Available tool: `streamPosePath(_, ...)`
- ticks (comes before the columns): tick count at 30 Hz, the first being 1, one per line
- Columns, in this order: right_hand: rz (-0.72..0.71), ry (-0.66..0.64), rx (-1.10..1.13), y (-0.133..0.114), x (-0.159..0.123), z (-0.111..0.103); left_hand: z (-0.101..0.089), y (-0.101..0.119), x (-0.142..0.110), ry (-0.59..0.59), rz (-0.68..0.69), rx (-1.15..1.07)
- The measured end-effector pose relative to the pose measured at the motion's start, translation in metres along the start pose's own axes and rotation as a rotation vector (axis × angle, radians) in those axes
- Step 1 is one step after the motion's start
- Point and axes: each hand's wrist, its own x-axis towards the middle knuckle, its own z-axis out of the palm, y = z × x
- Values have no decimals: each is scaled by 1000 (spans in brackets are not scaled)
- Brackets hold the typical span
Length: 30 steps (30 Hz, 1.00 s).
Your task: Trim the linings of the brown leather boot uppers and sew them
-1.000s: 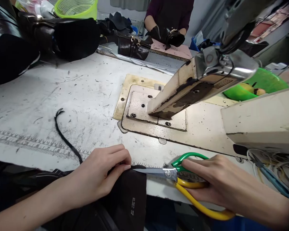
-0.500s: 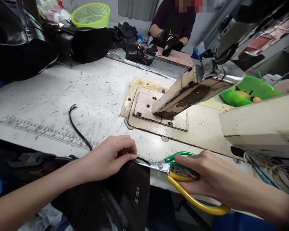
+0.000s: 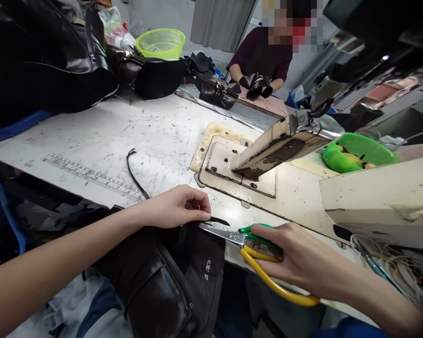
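My left hand (image 3: pixel 183 204) pinches a thin dark strip (image 3: pixel 219 220) between thumb and fingertips at the table's front edge. The strip's free end sticks out to the right, above the scissor blades. My right hand (image 3: pixel 285 249) grips scissors (image 3: pixel 237 237) with one green and one yellow handle. Their blades point left along the edge of a dark brown leather piece (image 3: pixel 151 286), the tips close under my left fingers. This piece hangs over the table edge and bears small white printed characters. A black cord (image 3: pixel 136 176) lies on the table beyond my left wrist.
A sewing machine arm or post (image 3: pixel 268 150) slants over its base plate on the white table (image 3: pixel 155 126). Dark leather bags (image 3: pixel 158 80) lie at the back left, near a yellow-green basket (image 3: pixel 160 44). A green bowl (image 3: pixel 359 152) stands right. Another person (image 3: pixel 261 56) handles a dark item opposite.
The strip's free end now stands apart from the leather edge, above the blades. The whole view has shifted a little. The person opposite has lowered the dark item.
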Motion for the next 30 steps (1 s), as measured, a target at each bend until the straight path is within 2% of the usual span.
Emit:
streamPosePath(5, -44, 37, 51, -10, 11, 3, -3, 1, 2, -2, 18, -115)
streamPosePath(11, -73, 35, -43, -13, 24, 3, -8, -1, 6, 10, 117, -245)
streamPosePath(20, -210, 107, -166, -6, 40, 9, -11, -1, 10, 57, 215, -374)
streamPosePath(30, -347, 240, -348, -1, 53, 13, -12, 3, 8, 103, 241, -447)
